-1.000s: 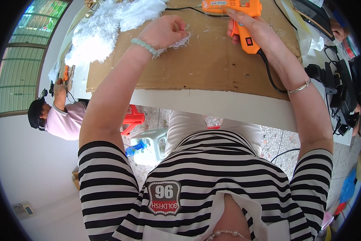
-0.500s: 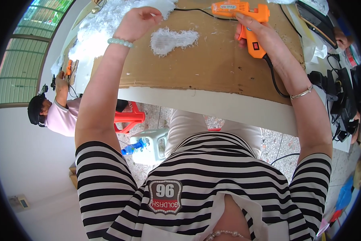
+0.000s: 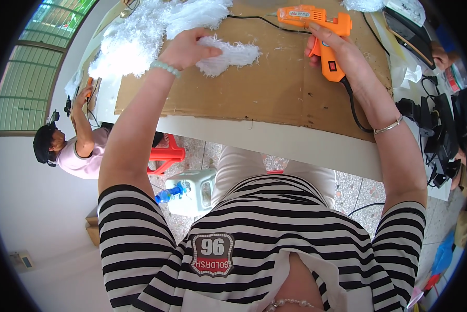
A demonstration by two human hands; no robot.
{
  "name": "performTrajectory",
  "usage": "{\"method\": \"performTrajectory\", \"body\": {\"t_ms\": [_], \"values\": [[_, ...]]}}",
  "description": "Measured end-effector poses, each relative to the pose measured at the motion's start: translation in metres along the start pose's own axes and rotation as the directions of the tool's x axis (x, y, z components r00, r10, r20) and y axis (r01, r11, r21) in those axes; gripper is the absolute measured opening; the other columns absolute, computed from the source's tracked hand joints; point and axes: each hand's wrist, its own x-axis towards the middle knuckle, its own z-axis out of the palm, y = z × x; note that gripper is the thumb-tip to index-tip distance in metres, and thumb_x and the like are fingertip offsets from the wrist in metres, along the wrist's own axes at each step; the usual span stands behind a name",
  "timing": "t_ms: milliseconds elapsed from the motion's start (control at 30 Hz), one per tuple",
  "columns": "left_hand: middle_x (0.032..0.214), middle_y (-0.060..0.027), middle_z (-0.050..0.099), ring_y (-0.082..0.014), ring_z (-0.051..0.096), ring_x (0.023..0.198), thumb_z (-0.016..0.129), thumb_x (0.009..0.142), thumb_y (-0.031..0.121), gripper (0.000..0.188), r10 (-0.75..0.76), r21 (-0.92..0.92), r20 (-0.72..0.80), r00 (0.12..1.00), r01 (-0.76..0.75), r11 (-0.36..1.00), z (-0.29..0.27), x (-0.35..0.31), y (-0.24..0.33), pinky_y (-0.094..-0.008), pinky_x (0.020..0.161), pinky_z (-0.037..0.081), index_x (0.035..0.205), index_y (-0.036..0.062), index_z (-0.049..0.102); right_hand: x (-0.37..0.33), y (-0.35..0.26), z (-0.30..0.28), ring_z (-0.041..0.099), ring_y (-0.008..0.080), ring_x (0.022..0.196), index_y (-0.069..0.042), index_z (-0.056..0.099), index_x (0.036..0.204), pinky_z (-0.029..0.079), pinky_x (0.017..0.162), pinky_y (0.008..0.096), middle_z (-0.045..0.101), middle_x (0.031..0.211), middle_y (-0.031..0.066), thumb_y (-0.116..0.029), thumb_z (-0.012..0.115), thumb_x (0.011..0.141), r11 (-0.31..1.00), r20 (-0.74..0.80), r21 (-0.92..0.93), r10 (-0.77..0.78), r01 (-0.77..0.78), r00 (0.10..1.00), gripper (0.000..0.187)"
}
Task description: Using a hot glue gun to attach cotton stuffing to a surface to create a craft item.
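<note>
My right hand (image 3: 335,47) is wrapped round the handle of an orange hot glue gun (image 3: 316,21). The gun's nozzle points left, and a black cord runs from the base of its grip. At the left end of a small white fluffy piece (image 3: 231,57), my left hand (image 3: 189,49) closes with thumb and fingers on its edge. The piece lies on brown cardboard (image 3: 280,93), its right part flat. Beyond the left hand spreads a big heap of white fluffy material (image 3: 132,44). The fingertips of my left hand are partly hidden by the piece.
A black cable (image 3: 264,20) crosses the cardboard behind the gun. Dark devices and cords (image 3: 441,125) crowd the right side. Another person (image 3: 80,151) works at the left, holding an orange tool. Below the table edge stand a red stool (image 3: 166,156) and a pale plastic jug (image 3: 192,192).
My left hand has come down and right onto the white fluffy piece and taken its left end, which has bunched up. The glue gun has shifted slightly right and down.
</note>
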Motion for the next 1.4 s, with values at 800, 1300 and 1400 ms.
{"method": "performTrajectory", "body": {"t_ms": [800,1300,1400], "values": [[0.092,-0.0071,0.064,-0.0124,0.060,0.082,0.069,0.081,0.000,0.023,-0.190,-0.903,-0.422,0.886,-0.392,0.177,0.091,-0.076,0.079,-0.0268,0.075,0.050,0.101,-0.0014,0.057,-0.010,-0.004,0.016,0.057,0.0128,0.071,-0.005,0.059,0.118,0.051,0.064,0.0293,0.059,0.085,0.0012,-0.026,0.062,0.086,0.974,0.071,0.218,-0.072,0.055,0.995,0.038],[0.094,-0.0073,0.063,-0.0126,0.059,0.084,0.066,0.085,0.009,0.023,-0.229,-0.912,-0.409,0.883,-0.382,0.151,0.106,-0.085,0.093,-0.0271,0.077,0.049,0.103,-0.0016,0.057,-0.012,0.000,0.017,0.051,0.0061,0.078,-0.008,0.059,0.121,0.042,0.073,0.0225,0.059,0.091,-0.0047,-0.009,0.069,0.078,0.973,0.031,0.165,-0.167,0.159,0.986,0.044],[0.096,-0.0092,0.064,-0.0141,0.061,0.086,0.060,0.091,0.020,0.027,-0.155,-0.951,-0.299,0.942,-0.307,-0.031,0.100,-0.088,0.084,-0.0286,0.077,0.049,0.107,-0.0019,0.057,-0.013,-0.004,0.014,0.050,0.0062,0.077,-0.007,0.059,0.121,0.040,0.073,0.0227,0.058,0.089,-0.0041,-0.006,0.068,0.078,0.973,0.018,0.122,-0.201,0.198,0.979,0.044]]}}
